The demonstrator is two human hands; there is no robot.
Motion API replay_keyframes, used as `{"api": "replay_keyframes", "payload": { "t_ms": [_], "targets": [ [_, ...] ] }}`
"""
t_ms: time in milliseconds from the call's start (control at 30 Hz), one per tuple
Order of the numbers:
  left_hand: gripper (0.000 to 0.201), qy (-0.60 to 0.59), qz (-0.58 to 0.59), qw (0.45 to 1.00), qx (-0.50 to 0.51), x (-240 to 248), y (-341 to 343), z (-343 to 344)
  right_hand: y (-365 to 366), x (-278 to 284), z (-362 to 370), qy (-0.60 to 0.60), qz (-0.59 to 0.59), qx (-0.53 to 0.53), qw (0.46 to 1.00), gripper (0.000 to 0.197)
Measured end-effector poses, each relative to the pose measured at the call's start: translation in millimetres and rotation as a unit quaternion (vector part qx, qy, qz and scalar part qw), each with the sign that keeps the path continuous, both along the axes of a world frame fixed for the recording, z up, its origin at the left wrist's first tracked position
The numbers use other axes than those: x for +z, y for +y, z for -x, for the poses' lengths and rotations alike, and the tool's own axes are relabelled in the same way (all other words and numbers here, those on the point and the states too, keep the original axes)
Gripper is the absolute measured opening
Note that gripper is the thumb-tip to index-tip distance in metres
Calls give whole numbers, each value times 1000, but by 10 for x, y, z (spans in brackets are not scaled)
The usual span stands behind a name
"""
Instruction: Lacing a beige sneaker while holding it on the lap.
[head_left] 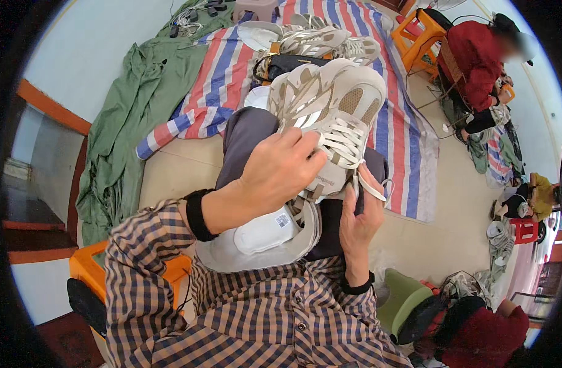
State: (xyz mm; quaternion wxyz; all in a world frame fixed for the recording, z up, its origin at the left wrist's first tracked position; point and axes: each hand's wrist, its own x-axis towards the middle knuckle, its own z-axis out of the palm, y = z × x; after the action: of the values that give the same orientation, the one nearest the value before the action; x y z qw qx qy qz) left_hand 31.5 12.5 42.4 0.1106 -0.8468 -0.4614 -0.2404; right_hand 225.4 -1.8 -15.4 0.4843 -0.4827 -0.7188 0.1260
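A beige and white sneaker (362, 83) rests across my lap, toe pointing away from me. White shoelace (342, 144) criss-crosses its front, and a loose length loops out on the right. My left hand (280, 164) is closed at the left side of the lacing, fingertips pinching the lace. On the right, my right hand (362, 218) has its thumb and fingers around the lace close to the tongue. A second similar sneaker (287, 95) lies against the left of the first. Nearest my body is a pale grey shoe part (256, 257) with a white insole (265, 232) in it.
More sneakers (318, 43) and a black pouch (293, 66) lie ahead on a striped sheet (410, 141). Green cloth (134, 104) covers the floor at left. Orange stools (88, 264) and a green chair (397, 300) stand around. Seated co-workers (474, 61) are at right.
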Motion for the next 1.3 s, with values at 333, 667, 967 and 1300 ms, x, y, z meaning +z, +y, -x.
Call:
{"api": "replay_keyframes", "payload": {
  "t_ms": [333, 667, 967, 1300],
  "targets": [
    [20, 24, -67, 988, -137, 27, 96, -31, -14, -34, -43, 4, -13, -8, 1000, 39],
    [20, -182, 343, 915, -105, -123, -348, -152, 29, -66, 2, 18, -19, 12, 1000, 41],
    [39, -497, 500, 709, -32, -192, -78, -434, -26, -231, -76, 38, -12, -35, 999, 31],
    [36, -443, 507, 739, 15, -163, 19, -506, -52, -94, -58, 92, -2, -2, 996, 45]
  ]
}}
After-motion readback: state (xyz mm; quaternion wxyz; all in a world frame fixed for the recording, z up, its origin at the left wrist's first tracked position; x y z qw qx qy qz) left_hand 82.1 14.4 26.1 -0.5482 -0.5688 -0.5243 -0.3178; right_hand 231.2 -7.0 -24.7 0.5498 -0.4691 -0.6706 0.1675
